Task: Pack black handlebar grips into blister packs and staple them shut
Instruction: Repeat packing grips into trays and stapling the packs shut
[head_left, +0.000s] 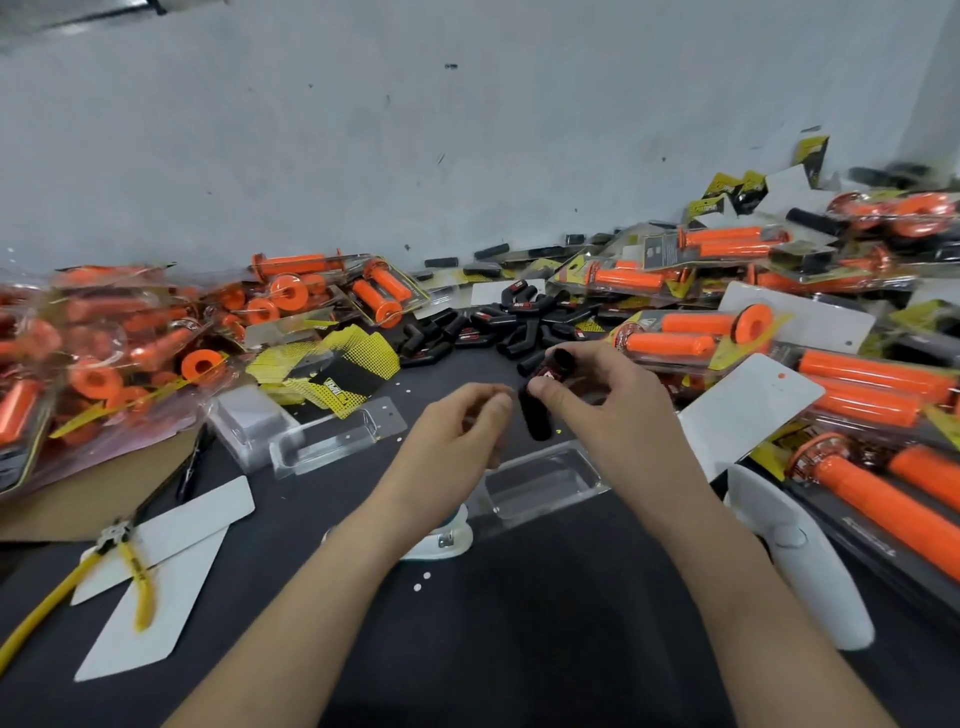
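Note:
My right hand (597, 395) grips black handlebar grips (537, 415) above the dark table, one hanging down from the thumb, another poking out behind the fingers. My left hand (462, 426) hovers just left of them, fingers loosely curled, holding nothing that I can make out. A clear empty blister pack (545, 483) lies right under both hands. A heap of loose black grips (498, 327) sits further back at the centre. A white stapler (441, 538) stands beneath my left wrist, mostly hidden.
Packed orange grips pile up on the left (104, 353) and right (831, 364). More clear blisters (332, 441), yellow-black cards (332, 374), white cards (156, 582), yellow-handled pliers (124, 561) and a white device (800, 556) lie around. A grey wall (467, 130) stands behind.

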